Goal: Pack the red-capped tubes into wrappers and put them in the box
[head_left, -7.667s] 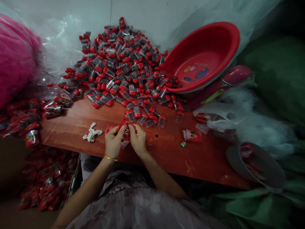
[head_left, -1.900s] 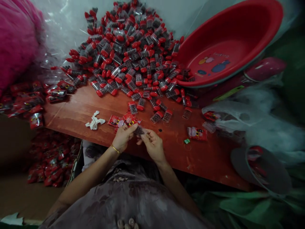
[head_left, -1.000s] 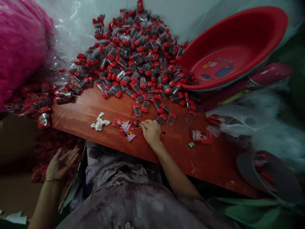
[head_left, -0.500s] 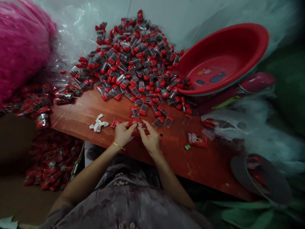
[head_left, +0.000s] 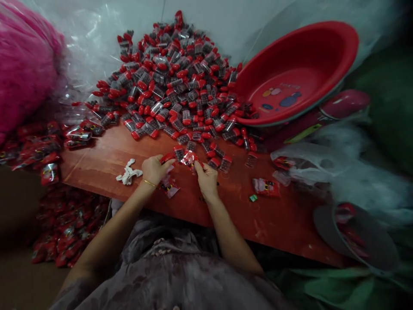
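Observation:
My right hand point(head_left: 207, 177) pinches the edge of a shiny red printed plastic packet point(head_left: 188, 158), held over the near edge of the pile. My left hand point(head_left: 155, 170) is closed, thumb pointing right, with a bit of red showing at its fingertips; what it grips is too blurred to name. Below the left hand, a flat red-and-clear printed packet point(head_left: 169, 187) lies on the brown table point(head_left: 232, 219). Small clear containers with red caps and dark contents point(head_left: 177, 122) are heaped beyond both hands.
A crumpled white piece point(head_left: 129, 172) lies left of the hands. On the right are a red basin point(head_left: 300, 73), another packet point(head_left: 266, 187), a small green piece point(head_left: 253, 198) and a grey container point(head_left: 358, 245). Filled red packets point(head_left: 71, 228) are heaped at lower left, beside a pink bag point(head_left: 26, 64).
My hands have moved apart, the left to the left and the right slightly to the right. The red packet now shows between them, and a flat packet is uncovered below the left hand.

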Tool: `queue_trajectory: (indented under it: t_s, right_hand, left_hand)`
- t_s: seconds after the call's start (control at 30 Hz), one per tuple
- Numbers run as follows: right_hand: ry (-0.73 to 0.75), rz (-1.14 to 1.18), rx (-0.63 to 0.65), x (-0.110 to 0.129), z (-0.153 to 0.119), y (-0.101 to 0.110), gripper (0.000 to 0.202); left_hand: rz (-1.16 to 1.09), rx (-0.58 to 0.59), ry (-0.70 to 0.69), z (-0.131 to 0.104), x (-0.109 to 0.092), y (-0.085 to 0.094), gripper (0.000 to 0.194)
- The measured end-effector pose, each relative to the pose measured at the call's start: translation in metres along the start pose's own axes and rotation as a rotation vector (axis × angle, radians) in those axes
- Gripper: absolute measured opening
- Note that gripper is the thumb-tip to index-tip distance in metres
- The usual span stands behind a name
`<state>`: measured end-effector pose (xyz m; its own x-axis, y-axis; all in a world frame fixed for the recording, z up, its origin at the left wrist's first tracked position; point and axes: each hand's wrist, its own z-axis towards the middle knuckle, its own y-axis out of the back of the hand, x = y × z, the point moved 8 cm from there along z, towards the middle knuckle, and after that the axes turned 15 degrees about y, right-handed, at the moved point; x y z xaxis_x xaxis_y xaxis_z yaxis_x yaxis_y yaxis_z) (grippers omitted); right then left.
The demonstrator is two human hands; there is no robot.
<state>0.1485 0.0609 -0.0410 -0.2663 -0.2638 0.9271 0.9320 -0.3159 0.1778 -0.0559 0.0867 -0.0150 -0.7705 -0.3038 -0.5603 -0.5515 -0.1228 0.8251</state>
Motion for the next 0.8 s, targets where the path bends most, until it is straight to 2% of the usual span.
queue_trajectory:
  t_s: [0.1,0.27,0.43,0.5,0.57,0.63,0.67,0.8]
  right_hand:
    - [0.070,-0.085,0.026,0.006,-0.001,0.001,0.040]
    - [0.063,-0.097,-0.026,0.005,-0.012,0.004,0.043]
    - [0.008,0.060,-0.054,0.001,-0.018,0.002,0.034]
    - [-0.036,0.144,-0.083,-0.001,-0.019,0.000,0.032]
    - [-0.073,0.223,-0.104,-0.003,-0.020,-0.003,0.032]
    - [-0.106,0.279,-0.115,-0.005,-0.021,-0.006,0.034]
    - [-0.120,0.290,-0.117,-0.008,-0.022,-0.006,0.035]
    - [-0.143,0.208,-0.108,-0.014,-0.026,-0.005,0.037]
  left_hand:
    - [0.167,-0.082,-0.125,0.012,-0.007,0.001,0.045]
    - [0.172,-0.180,-0.165,0.014,-0.008,0.003,0.071]
    - [0.081,-0.310,-0.388,-0.010,-0.024,0.015,0.062]
    - [0.090,-0.287,-0.484,-0.017,-0.030,0.012,0.057]
    - [0.131,-0.208,-0.552,-0.016,-0.033,0.000,0.045]
    - [0.149,-0.155,-0.559,-0.010,-0.032,-0.009,0.036]
    - [0.133,-0.164,-0.541,-0.007,-0.030,-0.010,0.034]
    - [-0.077,-0.354,-0.429,-0.005,-0.029,0.015,0.033]
